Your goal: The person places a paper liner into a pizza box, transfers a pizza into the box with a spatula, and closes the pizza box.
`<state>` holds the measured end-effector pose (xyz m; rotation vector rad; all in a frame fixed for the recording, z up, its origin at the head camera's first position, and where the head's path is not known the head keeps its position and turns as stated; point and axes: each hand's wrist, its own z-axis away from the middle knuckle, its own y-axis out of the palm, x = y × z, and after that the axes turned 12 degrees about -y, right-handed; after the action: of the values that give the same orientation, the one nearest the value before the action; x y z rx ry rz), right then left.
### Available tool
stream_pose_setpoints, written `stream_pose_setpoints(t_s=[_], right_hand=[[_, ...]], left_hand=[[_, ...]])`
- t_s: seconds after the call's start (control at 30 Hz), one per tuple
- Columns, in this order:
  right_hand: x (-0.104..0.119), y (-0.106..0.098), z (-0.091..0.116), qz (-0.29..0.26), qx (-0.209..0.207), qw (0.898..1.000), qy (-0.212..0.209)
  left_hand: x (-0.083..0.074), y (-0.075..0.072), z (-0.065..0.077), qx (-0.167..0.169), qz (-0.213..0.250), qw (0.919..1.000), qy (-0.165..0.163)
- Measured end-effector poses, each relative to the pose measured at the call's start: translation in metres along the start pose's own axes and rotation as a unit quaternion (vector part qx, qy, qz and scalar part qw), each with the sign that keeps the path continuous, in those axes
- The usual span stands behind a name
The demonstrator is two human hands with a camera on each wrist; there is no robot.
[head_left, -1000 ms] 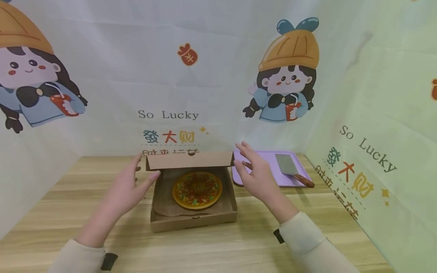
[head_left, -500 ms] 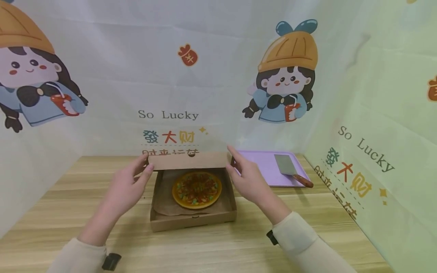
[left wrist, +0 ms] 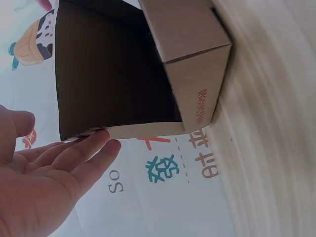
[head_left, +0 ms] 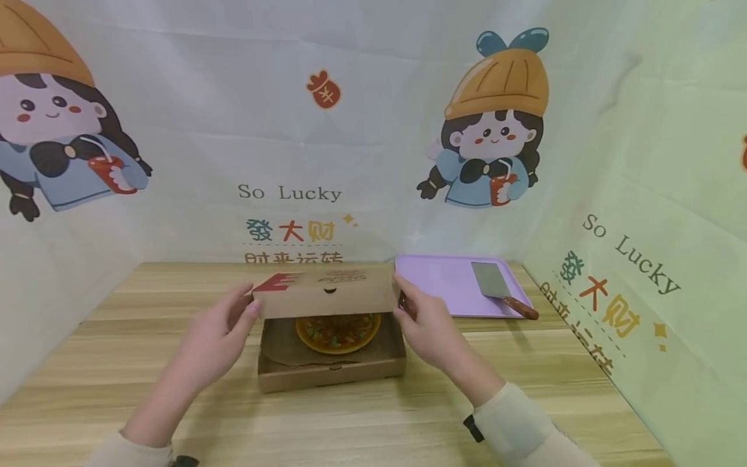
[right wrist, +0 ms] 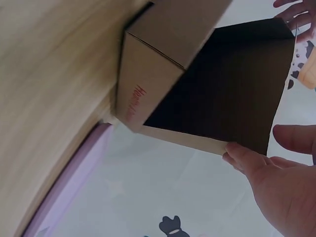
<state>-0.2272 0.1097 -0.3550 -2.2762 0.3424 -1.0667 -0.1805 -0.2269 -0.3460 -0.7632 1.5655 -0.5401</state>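
A cardboard pizza box [head_left: 332, 379] stands on the table, its lid [head_left: 327, 303] tilted partway down over it. Inside lies a toy-like pizza [head_left: 338, 334] on brown paper, its far part hidden by the lid. At the lid's left front corner is my left hand [head_left: 218, 334]. In the left wrist view its fairly straight fingers [left wrist: 96, 148] touch the lid's side flap, with the thumb held apart. My right hand [head_left: 432, 327] is at the opposite corner. Its fingers [right wrist: 244, 157] press the right side flap, and that thumb also stands off the cardboard.
Behind and to the right lies a purple tray [head_left: 432, 285] bearing a spatula with a broad metal blade [head_left: 490, 279] and a wooden handle [head_left: 521, 308]. Printed cloth walls [head_left: 373, 143] enclose the wood-grain table [head_left: 327, 428] at the back and sides.
Both hands have closed in on the lid's corners. The lid has swung forward and down, so its printed top shows and more of the pizza is covered.
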Motion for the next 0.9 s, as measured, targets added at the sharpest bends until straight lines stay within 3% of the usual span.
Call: stream_pose_setpoints(t_s=[0.23,0.43,0.6,0.7,0.9], right_hand=[[-0.005,0.004,0.01,0.05,0.005,0.999,-0.001],[-0.009,0.008,0.016,0.088,0.031,0.996,-0.013],[-0.012,0.013,0.02,0.132,0.051,0.989,-0.049],[-0.014,0.016,0.023,0.16,0.062,0.984,-0.056],[-0.017,0.02,0.027,0.209,0.083,0.971,-0.08]], left_hand=[[0.003,0.011,0.002,-0.016,-0.015,0.9993,0.031],[0.007,0.017,0.002,-0.02,-0.073,0.9967,0.032],[0.009,0.021,0.004,-0.01,-0.135,0.9903,0.034],[0.008,0.024,0.006,-0.004,-0.16,0.9858,0.05],[0.004,0.031,0.01,-0.022,-0.193,0.9765,0.093]])
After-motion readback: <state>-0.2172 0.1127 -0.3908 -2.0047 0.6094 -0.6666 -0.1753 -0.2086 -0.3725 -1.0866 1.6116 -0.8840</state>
